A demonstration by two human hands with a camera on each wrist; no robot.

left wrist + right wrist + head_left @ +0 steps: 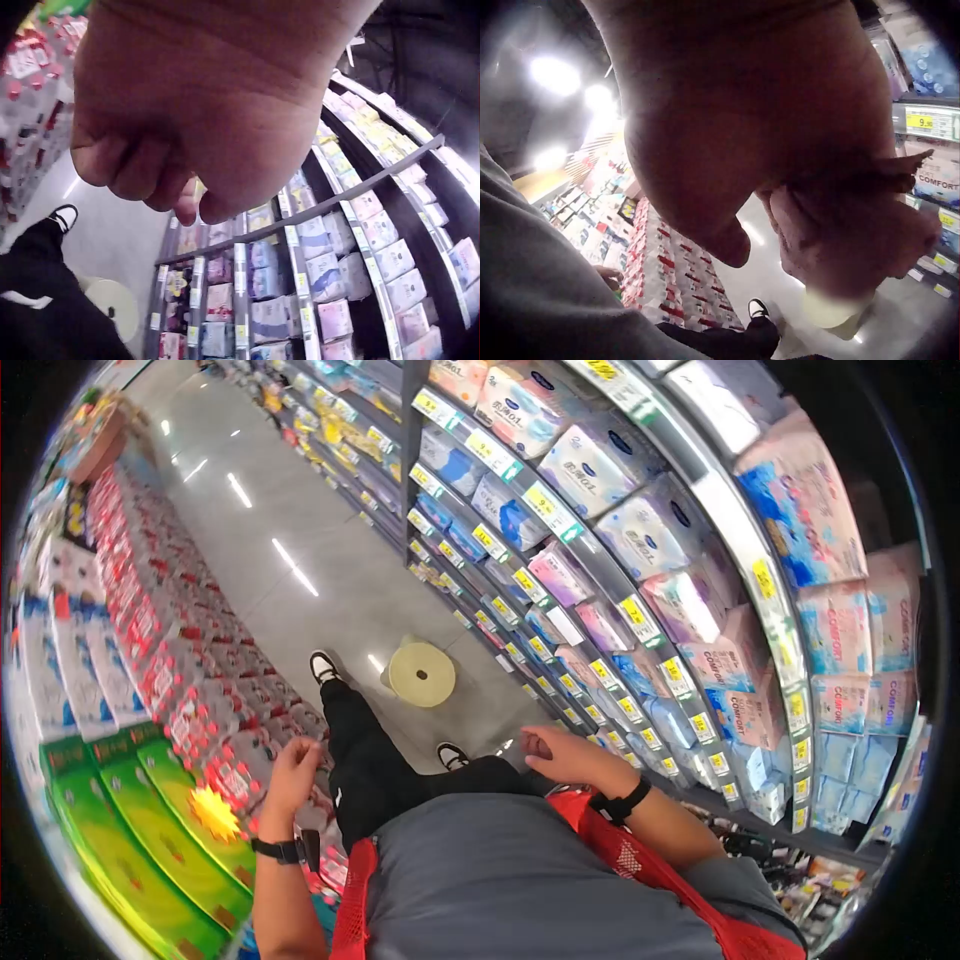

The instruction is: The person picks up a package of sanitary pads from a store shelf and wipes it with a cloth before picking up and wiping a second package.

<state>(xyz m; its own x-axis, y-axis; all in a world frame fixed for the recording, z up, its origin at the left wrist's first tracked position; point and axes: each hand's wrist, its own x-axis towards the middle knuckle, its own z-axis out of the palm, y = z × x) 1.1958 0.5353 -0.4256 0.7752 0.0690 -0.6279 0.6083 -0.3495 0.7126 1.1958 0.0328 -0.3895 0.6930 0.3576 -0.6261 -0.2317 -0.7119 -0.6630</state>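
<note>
My left hand (295,765) hangs beside the stacked red-and-white packs, its fingers loosely curled. In the left wrist view the same hand (195,112) shows curled fingers with nothing between them. My right hand (580,760) is held out at the right, near the shelf of tissue packs. Seen from the right wrist, the hand (742,112) has its fingers curled round a crumpled, thin, pinkish-brown piece (847,240) with a pointed corner sticking out. The fingers themselves are mostly in shadow there.
Tall shelves (550,510) with packs and yellow price tags line the right side. Along the left runs a long stack of red-and-white packs (165,600), with green boxes (130,840) nearer. A round pale yellow object (422,685) with a central hole stands on the grey floor (230,550).
</note>
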